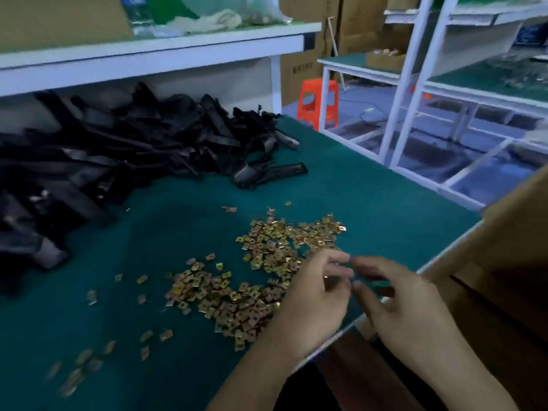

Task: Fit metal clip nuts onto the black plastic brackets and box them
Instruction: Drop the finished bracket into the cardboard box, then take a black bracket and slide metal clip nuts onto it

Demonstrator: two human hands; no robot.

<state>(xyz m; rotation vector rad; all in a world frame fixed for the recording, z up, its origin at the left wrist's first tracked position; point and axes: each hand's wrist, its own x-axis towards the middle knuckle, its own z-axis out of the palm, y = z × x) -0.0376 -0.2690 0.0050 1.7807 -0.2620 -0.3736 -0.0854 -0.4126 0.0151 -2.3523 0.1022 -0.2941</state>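
Green table (370,203) bears black brackets (118,149) and gold clip nuts (267,247).

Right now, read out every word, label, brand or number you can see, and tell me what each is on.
No text reads clearly.
Brown cardboard box behind the orange plastic stool: short row of dark printed marks, too blurred to read.
Clear plastic bottle on the white shelf: label too blurred to read.
Gold metal clip nuts and black plastic brackets: no markings visible.

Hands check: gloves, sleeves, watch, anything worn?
Nothing worn that shows. The left hand and right hand have no gloves, and both forearms are uncovered to the frame edge: no sleeves, watch or wristband. The fingers are blurred, so a ring cannot be ruled out.
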